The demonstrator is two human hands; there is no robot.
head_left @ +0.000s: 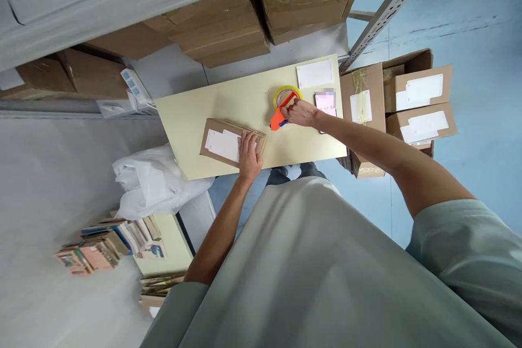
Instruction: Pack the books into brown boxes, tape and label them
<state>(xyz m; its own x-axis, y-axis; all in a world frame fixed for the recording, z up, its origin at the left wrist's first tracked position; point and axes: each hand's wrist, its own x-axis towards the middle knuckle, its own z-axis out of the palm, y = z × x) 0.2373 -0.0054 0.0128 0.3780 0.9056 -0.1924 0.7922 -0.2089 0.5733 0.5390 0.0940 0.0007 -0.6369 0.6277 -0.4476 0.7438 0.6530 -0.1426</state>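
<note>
A small cardboard box (209,156) with white labels on top lies on the cream table (181,119). My left hand (249,159) rests on its right end, fingers stretched out flat. To the right, my right hand (300,112) has its fingers wrapped round an orange tape dispenser (279,118) loaded with a roll of yellowish tape (279,93). The dispenser is over the table, to the right of the box; whether it touches the tabletop I cannot tell. Just right of that hand lies a phone (325,102) with a lit screen, partly under my forearm.
A sheet of white paper (315,73) lies at the table's far right corner. Large cartons (220,24) line the shelf behind. At right, an open carton (362,77) holds labelled boxes (422,92). A white plastic bag (157,179) and stacked books (95,253) are at left.
</note>
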